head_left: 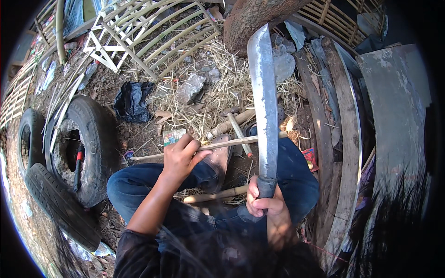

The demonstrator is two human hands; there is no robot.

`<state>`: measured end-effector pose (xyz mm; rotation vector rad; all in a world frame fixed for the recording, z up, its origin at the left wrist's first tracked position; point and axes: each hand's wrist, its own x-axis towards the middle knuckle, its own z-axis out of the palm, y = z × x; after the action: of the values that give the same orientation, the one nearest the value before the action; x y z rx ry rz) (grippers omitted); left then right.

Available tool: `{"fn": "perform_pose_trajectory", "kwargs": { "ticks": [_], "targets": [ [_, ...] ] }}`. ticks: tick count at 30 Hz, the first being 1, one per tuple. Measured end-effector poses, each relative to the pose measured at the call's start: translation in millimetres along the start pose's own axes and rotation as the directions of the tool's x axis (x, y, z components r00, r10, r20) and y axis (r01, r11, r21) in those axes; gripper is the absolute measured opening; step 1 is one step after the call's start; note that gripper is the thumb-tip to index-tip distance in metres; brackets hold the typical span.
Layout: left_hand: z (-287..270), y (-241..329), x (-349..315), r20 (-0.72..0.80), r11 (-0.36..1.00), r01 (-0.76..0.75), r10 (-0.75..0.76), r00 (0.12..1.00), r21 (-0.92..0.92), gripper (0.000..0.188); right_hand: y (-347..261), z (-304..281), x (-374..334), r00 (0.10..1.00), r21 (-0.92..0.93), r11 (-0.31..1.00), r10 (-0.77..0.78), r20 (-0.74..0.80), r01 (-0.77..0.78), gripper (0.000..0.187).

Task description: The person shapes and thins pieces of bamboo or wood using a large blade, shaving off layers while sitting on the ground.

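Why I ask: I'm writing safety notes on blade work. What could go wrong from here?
The bare left hand grips a thin wooden strip that the machete crosses in this view; if the blade slid along it, that hand could be cut. The right leg, in jeans, appears close beside the blade, so a slip by the right hand might reach it.

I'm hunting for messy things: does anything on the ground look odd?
Yes: a crumpled black plastic bag lies beside scattered straw, like litter. At left, a red and black rod sits inside a tyre, seemingly an unusual spot.
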<state>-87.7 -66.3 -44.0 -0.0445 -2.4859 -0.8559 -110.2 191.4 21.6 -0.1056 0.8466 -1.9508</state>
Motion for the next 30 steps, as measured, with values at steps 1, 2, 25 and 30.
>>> {"fn": "perform_pose_trajectory", "kwargs": {
  "ticks": [1,2,25,30],
  "targets": [
    [0,0,1,-0.001,1.000,-0.001,0.001,1.000,-0.003,0.033,-3,-1,-1,0.999,0.003,0.999,-0.034,0.000,0.034,0.022],
    [-1,1,1,-0.003,1.000,-0.002,0.002,1.000,-0.007,0.033,-8,-1,-1,0.999,-0.007,0.999,-0.033,-0.027,0.033,0.022],
    [-6,20,-3,0.013,0.997,0.023,-0.022,1.000,-0.077,0.028,19,5,0,0.988,0.070,0.985,0.154,0.020,-0.155,0.021],
    [-6,17,-5,-0.003,0.996,0.029,-0.030,1.000,-0.084,0.026,18,2,0,0.989,-0.005,0.989,0.146,0.016,-0.146,0.021]
  ]
}}
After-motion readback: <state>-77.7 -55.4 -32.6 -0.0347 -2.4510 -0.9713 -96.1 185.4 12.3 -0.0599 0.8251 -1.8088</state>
